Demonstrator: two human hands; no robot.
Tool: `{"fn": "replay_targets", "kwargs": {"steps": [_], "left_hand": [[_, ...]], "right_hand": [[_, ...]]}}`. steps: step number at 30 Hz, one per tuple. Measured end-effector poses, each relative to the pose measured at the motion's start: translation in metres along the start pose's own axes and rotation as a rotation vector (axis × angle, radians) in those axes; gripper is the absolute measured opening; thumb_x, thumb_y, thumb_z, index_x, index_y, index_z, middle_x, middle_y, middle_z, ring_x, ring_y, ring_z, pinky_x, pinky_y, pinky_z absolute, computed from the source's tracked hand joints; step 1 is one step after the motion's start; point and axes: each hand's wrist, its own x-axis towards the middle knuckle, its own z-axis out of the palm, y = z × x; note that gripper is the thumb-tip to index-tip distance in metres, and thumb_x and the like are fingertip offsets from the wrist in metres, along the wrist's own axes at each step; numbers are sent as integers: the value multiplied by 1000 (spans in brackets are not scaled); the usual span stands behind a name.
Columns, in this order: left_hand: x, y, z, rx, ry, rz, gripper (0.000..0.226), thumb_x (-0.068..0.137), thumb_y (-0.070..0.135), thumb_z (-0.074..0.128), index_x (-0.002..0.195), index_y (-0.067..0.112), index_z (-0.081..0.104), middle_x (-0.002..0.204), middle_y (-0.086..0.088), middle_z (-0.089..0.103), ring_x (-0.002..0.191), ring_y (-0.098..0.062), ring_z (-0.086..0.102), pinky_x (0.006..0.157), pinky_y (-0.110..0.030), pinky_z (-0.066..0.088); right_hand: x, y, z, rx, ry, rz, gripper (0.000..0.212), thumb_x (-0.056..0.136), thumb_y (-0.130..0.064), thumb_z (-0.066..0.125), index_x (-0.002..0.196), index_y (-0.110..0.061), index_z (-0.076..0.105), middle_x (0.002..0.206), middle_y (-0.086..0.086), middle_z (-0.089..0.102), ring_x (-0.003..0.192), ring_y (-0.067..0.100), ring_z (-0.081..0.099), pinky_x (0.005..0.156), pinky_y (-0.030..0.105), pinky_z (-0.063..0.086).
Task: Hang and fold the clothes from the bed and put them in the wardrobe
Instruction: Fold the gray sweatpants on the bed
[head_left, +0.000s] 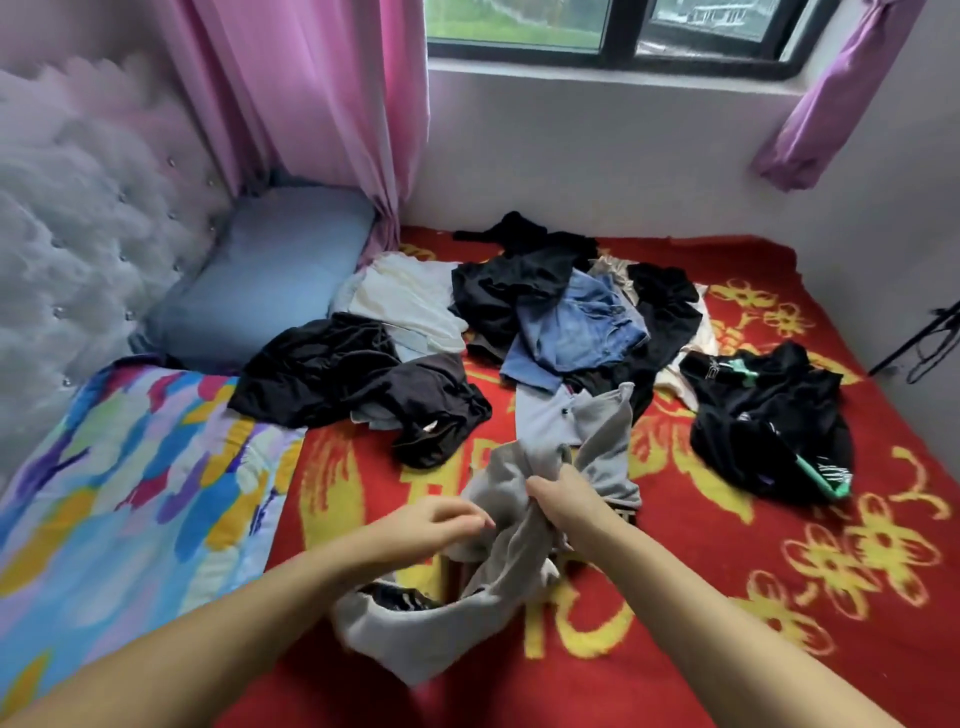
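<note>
Along the bed's left edge lies a multicoloured quilt (130, 467), with a blue pillow (260, 275) beyond it in the far left corner against the tufted headboard (67, 208). Just right of the quilt, a crumpled black garment (353, 379) rests on the red blanket (779, 597), and a cream piece (405, 296) lies behind it.

Near the bed's front edge, the left hand (441, 519) reaches in with its fingers loosely curled, the fingertips touching the bunched grey garment (509, 545); whether they actually pinch the cloth cannot be told. Just beside it, the right hand (561, 493) is clenched tight around a gather of the same grey garment, which is lifted at the grip and trails down toward the front edge and back toward the bed's middle.

Behind the hands, toward the far edge, a heap holds blue denim (576, 327) among black clothes (509, 291). Toward the right edge sits a separate black pile with green trim (769, 415).
</note>
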Motion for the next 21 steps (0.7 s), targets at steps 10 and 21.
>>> {"fn": "replay_targets", "kwargs": {"steps": [10, 21], "left_hand": [[59, 9, 33, 126, -68, -568, 31, 86, 21, 57, 109, 1, 52, 81, -8, 52, 81, -23, 53, 70, -29, 45], [-8, 32, -64, -778, 30, -37, 32, 37, -6, 47, 59, 6, 66, 59, -12, 60, 52, -18, 60, 48, -19, 48]], "right_hand": [[-84, 23, 39, -1157, -339, -663, 44, 92, -12, 49, 135, -9, 44, 134, 20, 35, 109, 40, 50, 60, 35, 28], [-24, 48, -64, -668, -94, -346, 63, 86, -21, 57, 145, -14, 33, 134, 8, 48, 129, 28, 42, 95, 30, 39]]}}
